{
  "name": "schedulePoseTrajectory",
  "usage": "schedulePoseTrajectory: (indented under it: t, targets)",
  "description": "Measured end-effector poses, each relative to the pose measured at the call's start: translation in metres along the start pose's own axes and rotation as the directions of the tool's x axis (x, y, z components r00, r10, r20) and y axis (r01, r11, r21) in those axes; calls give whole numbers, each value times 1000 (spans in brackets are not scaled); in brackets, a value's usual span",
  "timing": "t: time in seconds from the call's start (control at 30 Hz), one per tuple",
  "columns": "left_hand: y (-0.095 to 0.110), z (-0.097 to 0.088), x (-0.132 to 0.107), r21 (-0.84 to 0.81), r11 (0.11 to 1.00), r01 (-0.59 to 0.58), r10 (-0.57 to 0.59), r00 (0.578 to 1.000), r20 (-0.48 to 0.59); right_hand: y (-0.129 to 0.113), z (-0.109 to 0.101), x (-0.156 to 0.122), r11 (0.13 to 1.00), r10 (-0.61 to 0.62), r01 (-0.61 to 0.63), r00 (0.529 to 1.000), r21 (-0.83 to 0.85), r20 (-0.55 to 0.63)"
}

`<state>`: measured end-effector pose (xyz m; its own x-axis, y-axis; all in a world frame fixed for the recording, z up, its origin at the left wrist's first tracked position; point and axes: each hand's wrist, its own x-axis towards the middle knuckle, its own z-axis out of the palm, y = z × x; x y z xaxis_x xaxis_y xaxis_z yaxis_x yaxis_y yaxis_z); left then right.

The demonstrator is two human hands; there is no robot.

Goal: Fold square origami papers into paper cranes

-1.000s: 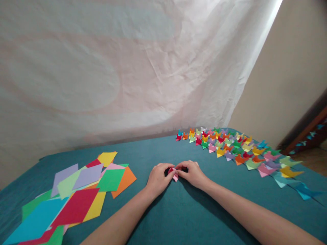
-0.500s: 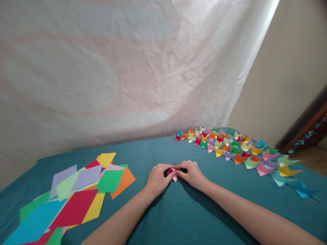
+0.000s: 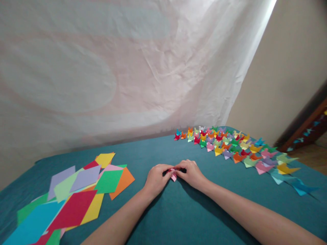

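Observation:
Between my two hands, just over the green-blue tablecloth (image 3: pixel 168 217), is a small piece of folded pink paper (image 3: pixel 173 176). My left hand (image 3: pixel 157 177) pinches its left side with thumb and fingertips. From the other side my right hand (image 3: pixel 189 173) grips it the same way, and the fingertips of both hands almost meet. Fingers cover most of the paper; a pale pink tip points down toward me and a darker pink fold shows above it. Its exact folded shape cannot be made out.
Loose paper squares (image 3: pixel 76 207) in many colours lie overlapping at the left. Rows of small folded paper birds (image 3: pixel 227 146) stand on the right side, reaching the far edge. A pale hanging sheet (image 3: pixel 107 75) is behind the table, with a beige wall (image 3: pixel 286 64) to the right.
The thumbs and fingertips have shifted slightly around the pink paper, with a little less of its upper part showing. Both hands keep their place, and the view has moved slightly.

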<state>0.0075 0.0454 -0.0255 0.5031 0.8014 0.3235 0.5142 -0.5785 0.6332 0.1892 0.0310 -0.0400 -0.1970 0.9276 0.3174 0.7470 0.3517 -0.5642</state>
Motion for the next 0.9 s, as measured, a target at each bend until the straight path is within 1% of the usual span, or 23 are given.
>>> schedulePoseTrajectory:
  t: [0.23,0.43,0.9]
  targets:
    - [-3,2,0,-5,1000,-11,11,1000,-5,0,1,-1,999,-33,33,999,-11,-21]
    - [-3,3,1,29,999,-20,21,1000,-16,-1,1,-2,998,-59,58,998,-28,-25]
    - [-2,2,-2,63,995,-71,72,997,-18,0,1,-2,995,-72,71,997,-74,-11]
